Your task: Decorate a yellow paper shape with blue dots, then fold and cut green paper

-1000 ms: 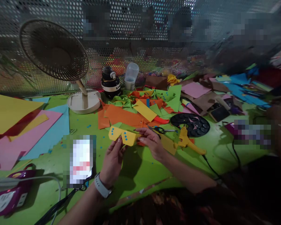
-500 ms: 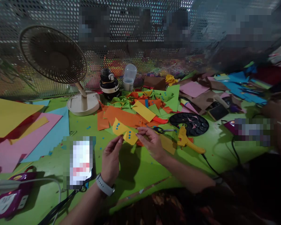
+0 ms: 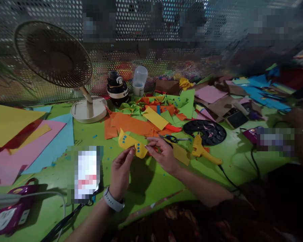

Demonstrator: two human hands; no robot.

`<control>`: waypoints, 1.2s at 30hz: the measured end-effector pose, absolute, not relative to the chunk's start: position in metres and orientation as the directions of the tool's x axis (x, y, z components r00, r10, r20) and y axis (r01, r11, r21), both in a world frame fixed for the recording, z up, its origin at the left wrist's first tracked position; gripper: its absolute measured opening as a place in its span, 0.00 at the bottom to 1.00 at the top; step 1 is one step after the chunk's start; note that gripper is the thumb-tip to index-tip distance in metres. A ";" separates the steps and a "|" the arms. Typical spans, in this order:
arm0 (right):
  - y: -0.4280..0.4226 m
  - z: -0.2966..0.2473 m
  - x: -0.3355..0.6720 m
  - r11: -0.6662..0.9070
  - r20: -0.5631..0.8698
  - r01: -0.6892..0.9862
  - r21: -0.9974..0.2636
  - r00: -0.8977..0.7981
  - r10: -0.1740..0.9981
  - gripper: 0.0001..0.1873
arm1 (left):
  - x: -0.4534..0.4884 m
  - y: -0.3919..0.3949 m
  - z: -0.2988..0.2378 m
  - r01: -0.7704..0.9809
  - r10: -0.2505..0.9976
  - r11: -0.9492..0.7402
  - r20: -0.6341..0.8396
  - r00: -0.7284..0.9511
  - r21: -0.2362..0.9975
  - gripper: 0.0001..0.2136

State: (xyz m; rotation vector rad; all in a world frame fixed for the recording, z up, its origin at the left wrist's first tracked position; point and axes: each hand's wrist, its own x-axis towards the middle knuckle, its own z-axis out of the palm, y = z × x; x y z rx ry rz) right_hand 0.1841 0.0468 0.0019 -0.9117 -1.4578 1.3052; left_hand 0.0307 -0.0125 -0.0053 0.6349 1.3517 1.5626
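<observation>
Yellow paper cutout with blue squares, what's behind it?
Past the upper edge of the yellow paper cutout, a large orange paper sheet shows on the green tabletop. Whatever lies directly behind the cutout is covered, so I can't tell.

Phone screen (image 3: 87,173) blurred, yellow cutout (image 3: 130,142) partly behind left fingers (image 3: 130,154).

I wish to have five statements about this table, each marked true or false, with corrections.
The left hand holds the yellow paper piece. True.
The watch strap is black. False: the watch strap is pale.
Small blue squares are on the yellow paper piece. True.
The fan stands right of the black bottle. False: the fan stands left of the black bottle.
The glue gun lies right of the right hand. True.
</observation>
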 end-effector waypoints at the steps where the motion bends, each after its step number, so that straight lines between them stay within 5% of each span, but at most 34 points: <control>1: 0.047 0.002 0.184 0.157 0.167 -0.059 -0.986 -0.278 0.946 0.17 | 0.030 -0.012 -0.005 -0.288 0.889 0.054 -0.177 -0.422 0.956 0.13; 13: 0.045 0.008 0.183 0.243 0.242 -0.033 -0.969 -0.286 0.927 0.16 | 0.030 -0.013 -0.004 -0.150 0.914 0.048 -0.105 -0.393 0.988 0.12; 20: 0.044 0.004 0.183 0.216 0.207 -0.006 -0.976 -0.309 0.928 0.17 | 0.034 -0.014 -0.009 -0.287 0.911 -0.010 -0.109 -0.397 0.958 0.09; 27: 0.047 0.007 0.185 0.204 0.191 -0.004 -0.979 -0.373 0.908 0.16 | 0.037 -0.012 -0.004 -0.537 0.874 0.078 -0.317 -0.368 0.840 0.12; 36: 0.048 0.004 0.185 0.221 0.189 0.025 -0.975 -0.428 0.884 0.18 | 0.039 -0.010 0.001 -0.570 0.857 0.034 -0.318 -0.406 0.821 0.13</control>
